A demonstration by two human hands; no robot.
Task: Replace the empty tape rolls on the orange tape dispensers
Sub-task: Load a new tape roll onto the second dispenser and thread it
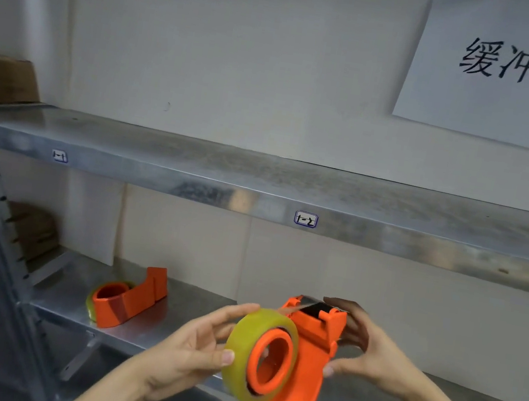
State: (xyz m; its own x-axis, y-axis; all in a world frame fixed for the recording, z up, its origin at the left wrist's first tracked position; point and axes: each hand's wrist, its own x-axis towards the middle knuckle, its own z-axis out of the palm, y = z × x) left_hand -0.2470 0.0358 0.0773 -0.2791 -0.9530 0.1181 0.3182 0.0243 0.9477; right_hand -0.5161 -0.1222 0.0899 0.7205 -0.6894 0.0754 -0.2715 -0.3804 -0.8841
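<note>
Head camera is looking at a metal shelf rack (259,178) against a pale wall. Both hands are holding an orange tape dispenser (304,355) up in front of the lower shelf (191,303). Left hand (198,346) is gripping the yellowish tape roll (245,336) seated on the dispenser's round hub, thumb on its front edge and fingers curling over the top. Right hand (367,352) is clasping the dispenser's cutter end, fingers wrapping behind it and thumb pressing the side plate. A strip of tape is running from the roll up to the cutter. A second orange dispenser (129,300) is lying on the lower shelf to the left, well apart from the hands. A paper sign (512,69) with handwritten characters is hanging on the wall.
</note>
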